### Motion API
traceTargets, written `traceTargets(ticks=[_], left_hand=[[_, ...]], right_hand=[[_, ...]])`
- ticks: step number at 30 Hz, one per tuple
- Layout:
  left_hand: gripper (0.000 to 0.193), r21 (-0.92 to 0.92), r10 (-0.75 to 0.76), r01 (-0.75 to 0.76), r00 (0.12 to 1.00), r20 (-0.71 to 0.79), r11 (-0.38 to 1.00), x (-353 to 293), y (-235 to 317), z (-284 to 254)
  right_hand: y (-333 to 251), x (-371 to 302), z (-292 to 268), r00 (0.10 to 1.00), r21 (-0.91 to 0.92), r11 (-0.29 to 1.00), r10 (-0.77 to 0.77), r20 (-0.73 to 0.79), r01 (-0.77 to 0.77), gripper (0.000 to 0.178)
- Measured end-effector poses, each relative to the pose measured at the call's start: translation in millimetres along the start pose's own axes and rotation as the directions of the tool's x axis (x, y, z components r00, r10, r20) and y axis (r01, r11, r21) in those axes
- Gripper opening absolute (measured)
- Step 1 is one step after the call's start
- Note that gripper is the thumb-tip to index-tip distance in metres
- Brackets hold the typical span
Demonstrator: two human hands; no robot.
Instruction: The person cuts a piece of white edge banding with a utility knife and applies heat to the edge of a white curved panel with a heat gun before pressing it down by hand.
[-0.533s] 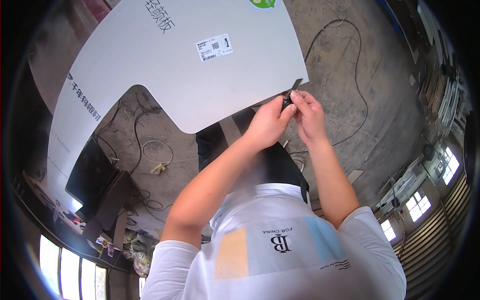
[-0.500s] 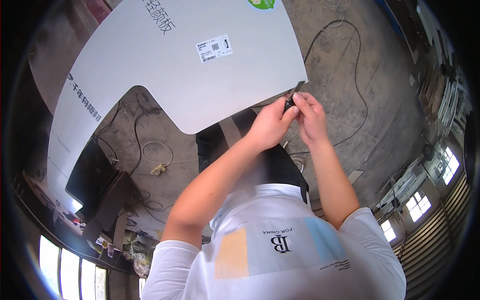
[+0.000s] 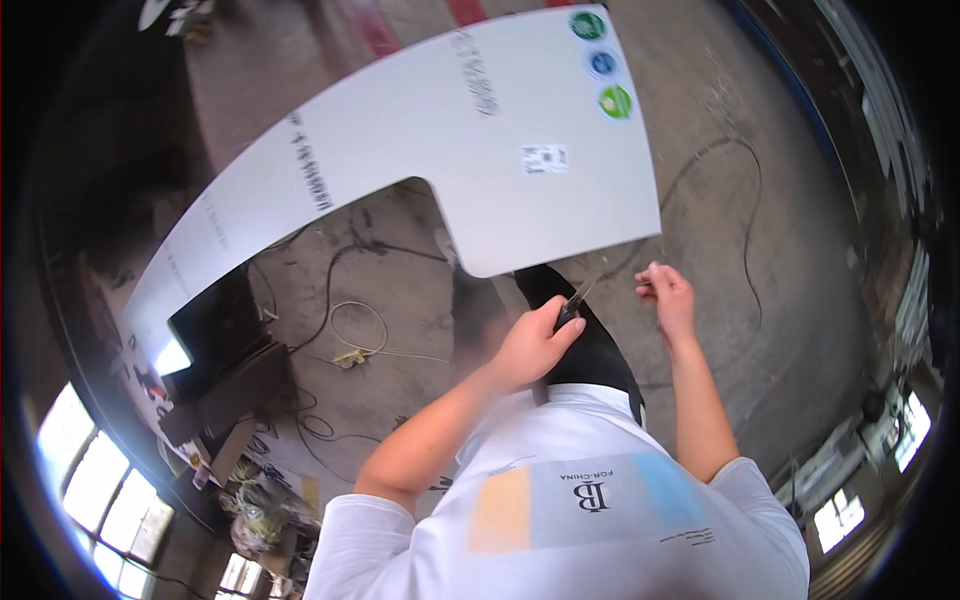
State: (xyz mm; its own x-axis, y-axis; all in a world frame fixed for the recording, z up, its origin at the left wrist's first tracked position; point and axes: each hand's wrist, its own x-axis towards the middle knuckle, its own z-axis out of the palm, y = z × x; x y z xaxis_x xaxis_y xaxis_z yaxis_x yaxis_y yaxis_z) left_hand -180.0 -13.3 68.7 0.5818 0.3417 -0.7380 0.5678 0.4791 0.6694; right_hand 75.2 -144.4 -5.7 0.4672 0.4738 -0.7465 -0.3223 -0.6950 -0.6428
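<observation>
My left hand [image 3: 535, 345] is closed round the black handle of a utility knife [image 3: 570, 310]. The thin blade points up and to the right, blurred by motion, toward the lower edge of a large white board [image 3: 560, 210]. My right hand [image 3: 671, 298] is off the knife, its fingers loosely bent and apart with nothing visible in them. It hovers just below the board's lower right corner. The board has a deep rounded cut-out, a white label and several round stickers; neither hand touches it.
A dark cable [image 3: 755, 230] loops over the concrete floor [image 3: 610, 345] on the right. To the left a pale cord [image 3: 385, 325] runs to a yellowish socket block [image 3: 350, 359]. Dark boxes [image 3: 225, 395] stand under the board's left end. Long strips of material [image 3: 890, 140] line the far right.
My right hand has let go of the knife and moved away to the right. The left hand keeps the knife, now lower in view. The board appears farther right and lower as the view shifts.
</observation>
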Motion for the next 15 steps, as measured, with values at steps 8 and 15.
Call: traceTargets(ticks=[8, 15], left_hand=[[0.024, -0.133, -0.067, 0.012, 0.907, -0.416, 0.991, -97.7, -39.7, -49.3], [0.024, -0.129, -0.051, -0.030, 0.811, -0.583, 0.991, -143.5, -89.4, -64.9]], right_hand=[[-17.6, 19.9, 94.4, 0.967, 0.182, 0.974, 0.092, 0.238, -0.138, 0.053], [-33.1, 25.0, 132.8, 0.982, 0.388, 0.904, 0.143, 0.120, -0.179, 0.044]])
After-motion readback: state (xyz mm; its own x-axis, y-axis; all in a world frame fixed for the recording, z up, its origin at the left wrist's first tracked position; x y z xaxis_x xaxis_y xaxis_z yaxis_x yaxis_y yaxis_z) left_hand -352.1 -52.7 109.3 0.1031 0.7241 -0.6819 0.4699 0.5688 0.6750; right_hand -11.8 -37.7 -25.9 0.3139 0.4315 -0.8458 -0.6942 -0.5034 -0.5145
